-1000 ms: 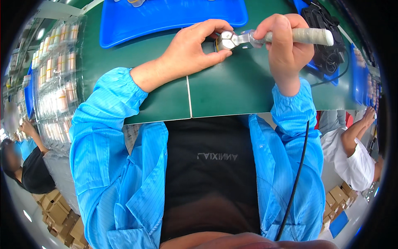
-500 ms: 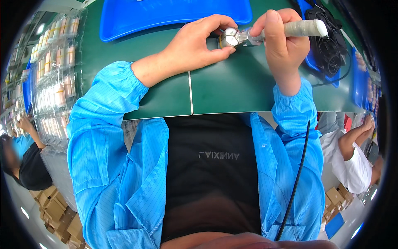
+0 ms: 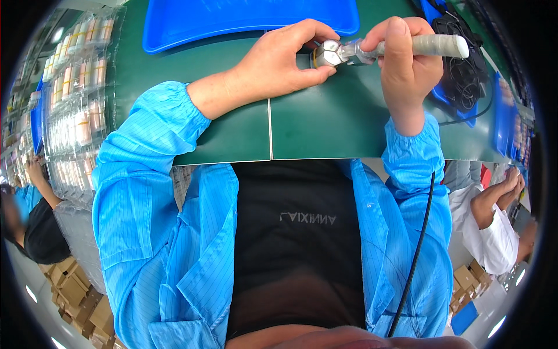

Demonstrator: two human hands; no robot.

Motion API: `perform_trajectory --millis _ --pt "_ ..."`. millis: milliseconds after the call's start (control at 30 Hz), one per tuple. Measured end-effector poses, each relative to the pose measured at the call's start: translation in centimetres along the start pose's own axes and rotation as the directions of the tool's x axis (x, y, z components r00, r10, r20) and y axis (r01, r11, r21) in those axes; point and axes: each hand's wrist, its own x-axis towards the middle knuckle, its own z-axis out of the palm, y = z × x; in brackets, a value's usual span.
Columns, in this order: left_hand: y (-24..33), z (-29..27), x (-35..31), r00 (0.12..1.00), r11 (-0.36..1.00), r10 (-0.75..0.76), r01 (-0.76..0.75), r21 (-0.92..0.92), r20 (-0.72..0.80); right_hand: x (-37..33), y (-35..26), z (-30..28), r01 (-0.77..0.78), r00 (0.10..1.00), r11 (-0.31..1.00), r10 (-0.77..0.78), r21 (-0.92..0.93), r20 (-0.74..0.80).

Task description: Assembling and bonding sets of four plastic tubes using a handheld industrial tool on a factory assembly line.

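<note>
My left hand (image 3: 272, 65) is closed around a small bundle of silvery cylindrical cells (image 3: 332, 56), thumb on the near side and fingers on the far side. Pale round ends of the cells face right, and a yellowish band wraps them. My right hand (image 3: 410, 74) grips a stick-like tool (image 3: 444, 46) with a pale, wrapped handle and a clear front part. The tool's narrow tip meets the cell ends or stops just short; I cannot tell which. Both hands are above the green tabletop (image 3: 325, 128).
A blue tray (image 3: 250, 20) lies at the far side. Black cables (image 3: 462, 70) are heaped at far right in another blue tray. Bagged rows of banded cylinders (image 3: 84, 75) stand at left. People sit on either side, a person in black (image 3: 43, 232) at left. A black cord (image 3: 414, 256) hangs along my right sleeve.
Both hands, with the bundle and tool, appear slightly further right in the picture, as the view has also shifted a little. My grips look the same.
</note>
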Motion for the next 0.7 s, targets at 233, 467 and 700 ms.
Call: perform_trajectory --millis 233,467,700 --pt "0.07 -0.08 0.03 1.000 1.000 0.021 -0.021 0.019 -0.009 -0.30 -0.43 -0.12 0.003 0.999 1.000 -0.003 0.001 -0.041" --pt "-0.14 0.07 -0.07 1.000 1.000 -0.002 0.002 0.018 -0.001 0.03 -0.14 0.20 0.027 1.000 1.000 -0.027 0.013 0.015" --pt "0.23 -0.33 -0.05 0.998 0.995 0.042 -0.046 0.089 0.042 -0.16 -0.45 0.11 0.003 0.998 1.000 -0.002 0.014 -0.061"
